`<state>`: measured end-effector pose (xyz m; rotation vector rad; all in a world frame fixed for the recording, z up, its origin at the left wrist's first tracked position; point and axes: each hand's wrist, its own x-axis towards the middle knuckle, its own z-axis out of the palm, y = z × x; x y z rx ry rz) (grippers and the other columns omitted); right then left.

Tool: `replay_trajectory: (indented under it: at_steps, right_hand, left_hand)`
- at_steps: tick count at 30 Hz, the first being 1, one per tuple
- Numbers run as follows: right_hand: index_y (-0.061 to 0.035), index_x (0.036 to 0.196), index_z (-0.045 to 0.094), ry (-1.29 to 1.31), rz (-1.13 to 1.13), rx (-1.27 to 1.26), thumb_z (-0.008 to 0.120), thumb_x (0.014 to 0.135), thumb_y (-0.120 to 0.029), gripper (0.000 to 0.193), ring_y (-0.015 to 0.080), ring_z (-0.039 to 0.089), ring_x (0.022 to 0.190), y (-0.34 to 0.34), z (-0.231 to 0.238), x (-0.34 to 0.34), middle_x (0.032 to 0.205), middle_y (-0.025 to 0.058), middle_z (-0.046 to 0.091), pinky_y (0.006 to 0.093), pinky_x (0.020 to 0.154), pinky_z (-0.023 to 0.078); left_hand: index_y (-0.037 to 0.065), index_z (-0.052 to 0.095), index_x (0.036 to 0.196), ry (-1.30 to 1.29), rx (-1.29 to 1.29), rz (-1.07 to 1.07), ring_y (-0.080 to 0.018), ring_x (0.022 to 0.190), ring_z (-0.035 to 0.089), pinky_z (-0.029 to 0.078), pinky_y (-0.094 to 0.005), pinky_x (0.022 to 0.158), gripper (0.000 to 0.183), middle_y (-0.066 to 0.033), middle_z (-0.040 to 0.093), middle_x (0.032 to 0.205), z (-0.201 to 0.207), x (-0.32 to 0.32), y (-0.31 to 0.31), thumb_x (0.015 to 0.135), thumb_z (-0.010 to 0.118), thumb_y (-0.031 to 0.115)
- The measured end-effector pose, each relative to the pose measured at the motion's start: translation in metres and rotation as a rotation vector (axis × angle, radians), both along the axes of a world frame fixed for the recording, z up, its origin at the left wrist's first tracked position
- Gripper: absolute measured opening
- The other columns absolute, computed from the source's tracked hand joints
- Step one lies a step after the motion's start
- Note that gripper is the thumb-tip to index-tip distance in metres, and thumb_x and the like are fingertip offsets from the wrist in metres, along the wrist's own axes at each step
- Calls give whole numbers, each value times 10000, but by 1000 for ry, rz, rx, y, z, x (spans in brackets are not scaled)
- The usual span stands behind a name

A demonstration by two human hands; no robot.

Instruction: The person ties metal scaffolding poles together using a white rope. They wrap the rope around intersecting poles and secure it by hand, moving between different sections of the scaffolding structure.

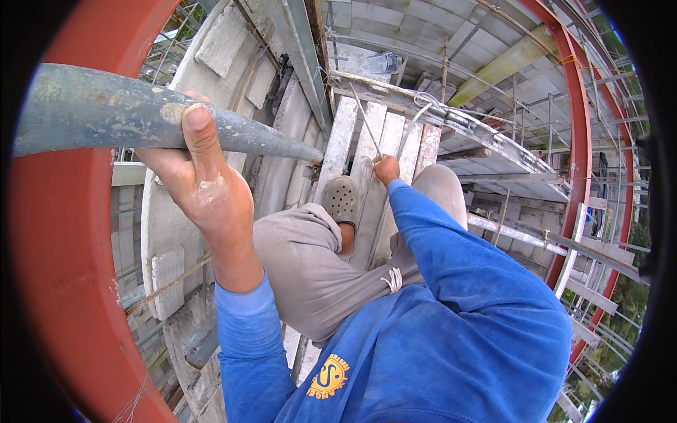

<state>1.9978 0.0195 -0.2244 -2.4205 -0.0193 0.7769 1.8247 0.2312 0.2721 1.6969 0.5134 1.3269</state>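
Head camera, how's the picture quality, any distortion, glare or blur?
Head view: strong fisheye, so the grey pipe and red beam bow toward the black rim; soft, even daylight, no glare; left hand on the pipe sharp; right hand small but clear.

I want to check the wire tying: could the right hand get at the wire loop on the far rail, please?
Probably yes. The right hand is stretched out over the wooden planks, gripping a thin rod just short of the wire loop, with nothing between them. The left hand grips the grey pipe.
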Motion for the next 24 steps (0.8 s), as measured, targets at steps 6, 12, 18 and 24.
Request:
replay_trajectory:
  at_steps: [6,12,18,24]
  right_hand:
    - [-124,1070,791,-124,71,-110,691,917,-273,236,398,744,1040,12,-21,-10,1055,192,784,484,914,585]
    - [-105,1050,776,-28,80,-21,709,922,-286,232,373,755,1015,5,-44,1,1036,178,787,480,876,589]
    - [-35,882,744,18,100,253,867,771,-67,169,182,676,757,8,23,4,809,44,728,357,699,543]
    - [-6,945,758,124,55,289,853,807,-91,188,145,601,668,-1,119,1,726,28,669,336,622,486]
  left_hand:
    - [23,396,1454,124,10,-13,-270,1246,604,477,-436,1129,633,-174,571,1325,0,-12,3,1047,682,415]
    - [-27,212,1574,104,135,-76,-316,1139,625,492,-410,1002,741,-243,575,1331,0,-12,11,1061,666,256]
    - [-98,202,1534,51,237,-3,-517,1233,602,474,-549,1047,772,-354,536,1383,-2,-12,11,1019,695,198]
    - [-108,221,1529,-20,276,63,-556,1219,578,465,-566,1036,789,-397,504,1380,-19,-5,17,1007,714,219]
